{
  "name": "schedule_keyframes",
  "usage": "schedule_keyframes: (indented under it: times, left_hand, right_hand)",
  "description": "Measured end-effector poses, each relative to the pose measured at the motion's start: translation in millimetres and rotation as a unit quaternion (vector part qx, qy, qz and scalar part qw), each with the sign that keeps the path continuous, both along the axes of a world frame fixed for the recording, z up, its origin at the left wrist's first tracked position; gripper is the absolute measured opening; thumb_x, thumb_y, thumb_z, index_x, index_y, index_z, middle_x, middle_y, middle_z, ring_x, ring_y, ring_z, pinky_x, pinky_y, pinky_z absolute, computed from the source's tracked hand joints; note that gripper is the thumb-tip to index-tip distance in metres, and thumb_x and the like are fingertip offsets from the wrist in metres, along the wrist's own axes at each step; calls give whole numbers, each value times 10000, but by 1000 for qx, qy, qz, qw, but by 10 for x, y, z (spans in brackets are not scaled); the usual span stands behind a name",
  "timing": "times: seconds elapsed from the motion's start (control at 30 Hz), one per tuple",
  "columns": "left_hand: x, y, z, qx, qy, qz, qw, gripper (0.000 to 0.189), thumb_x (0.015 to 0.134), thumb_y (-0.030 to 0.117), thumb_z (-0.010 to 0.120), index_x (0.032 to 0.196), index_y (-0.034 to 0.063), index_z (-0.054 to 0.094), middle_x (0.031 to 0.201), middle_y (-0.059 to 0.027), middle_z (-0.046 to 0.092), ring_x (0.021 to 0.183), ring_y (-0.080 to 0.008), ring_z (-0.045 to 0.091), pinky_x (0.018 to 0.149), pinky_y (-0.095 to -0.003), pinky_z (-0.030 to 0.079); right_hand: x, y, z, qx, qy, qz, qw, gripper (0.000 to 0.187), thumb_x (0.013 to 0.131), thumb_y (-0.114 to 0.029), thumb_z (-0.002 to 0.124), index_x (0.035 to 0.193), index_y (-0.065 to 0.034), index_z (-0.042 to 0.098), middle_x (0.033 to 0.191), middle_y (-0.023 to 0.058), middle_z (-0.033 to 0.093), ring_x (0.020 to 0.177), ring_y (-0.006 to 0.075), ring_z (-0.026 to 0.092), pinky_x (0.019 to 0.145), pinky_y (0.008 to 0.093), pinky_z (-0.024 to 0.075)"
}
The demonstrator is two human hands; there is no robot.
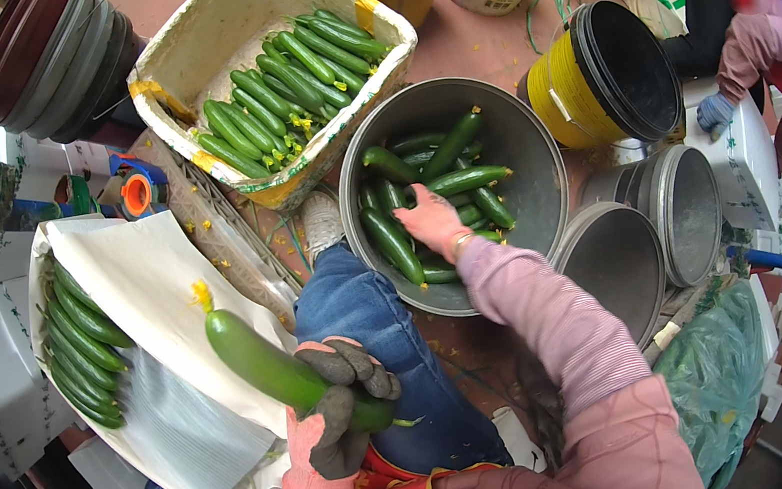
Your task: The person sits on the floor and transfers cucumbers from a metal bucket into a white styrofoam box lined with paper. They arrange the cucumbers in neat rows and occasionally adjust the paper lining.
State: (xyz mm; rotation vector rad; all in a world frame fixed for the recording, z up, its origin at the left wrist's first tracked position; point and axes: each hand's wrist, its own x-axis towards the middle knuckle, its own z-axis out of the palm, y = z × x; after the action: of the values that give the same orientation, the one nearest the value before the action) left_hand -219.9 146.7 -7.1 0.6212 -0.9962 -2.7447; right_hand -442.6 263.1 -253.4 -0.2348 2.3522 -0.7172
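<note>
My left hand (334, 420), in a pink work glove with dark coated fingers, grips a green cucumber (256, 356). A yellow blossom is still on that cucumber's far end. My right hand (433, 219), gloved too, reaches into a grey bucket (547, 221) and touches the cucumbers (456, 144) piled there; its fingertips are partly hidden, so its hold is unclear. Left of my knee, a paper-lined box (135, 260) contains a row of cucumbers (81, 329), partly covered by white paper and a ribbed translucent sheet (189, 419).
Ahead stands a taped foam box (182, 63) with more cucumbers (291, 85). Stacked buckets (52, 60) rise at far left; a yellow-and-black bucket (565, 93) and grey buckets (610, 265) stand at right. A tape dispenser (139, 191) lies left. Another person's gloved hand (716, 114) is at far right.
</note>
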Motion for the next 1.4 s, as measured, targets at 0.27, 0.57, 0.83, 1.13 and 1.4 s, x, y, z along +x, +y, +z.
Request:
schedule_keyframes:
  times: [0.27, 0.57, 0.83, 1.13, 1.4]
  left_hand:
    - [89, -20, -129, 3, -25, 12, 1000, 376, 1026, 301, 582, 1318, 80, 501, 1134, -117, 559, 898, -187, 611, 802, -391, 525]
    - [90, -10, -140, -19, -26, -2, 999, 465, 1012, 273, 595, 1370, 9, 460, 1229, -173, 576, 942, -237, 652, 840, -451, 539]
    - [91, -12, -114, 7, -37, 21, 999, 456, 960, 164, 627, 1340, -49, 492, 1216, -224, 616, 963, -304, 693, 863, -437, 559]
    - [112, -65, -78, 82, -65, 12, 994, 657, 951, 151, 598, 1527, -10, 325, 1495, -234, 450, 1263, -336, 559, 1073, -546, 446]
    - [-162, -196, 237, 236, -69, -78, 966, 764, 902, 84, 616, 1569, 10, 250, 1407, -188, 523, 1273, -333, 547, 1081, -580, 432]
  right_hand:
    - [-627, 832, 877, 56, 77, 228, 969, 376, 871, -234, 552, 1160, -23, 671, 1117, 201, 712, 1084, 346, 676, 947, 416, 516]
    - [-8, 332, 313, 234, 68, 486, 839, 325, 928, -234, 542, 1206, -113, 659, 1217, 158, 662, 1158, 290, 647, 954, 409, 502]
    - [-27, 431, 168, 279, 236, 578, 729, 309, 949, -166, 554, 1245, -210, 629, 1177, 89, 584, 1100, 272, 591, 889, 418, 482]
    - [-225, 653, 1036, 114, 177, 397, 893, 393, 841, -55, 647, 1221, -44, 547, 1140, 170, 626, 1096, 343, 640, 933, 394, 527]
    - [606, 495, 2680, -263, 375, 409, 789, 474, 688, -166, 737, 1128, -27, 630, 1212, 197, 598, 1157, 382, 589, 1011, 500, 502]
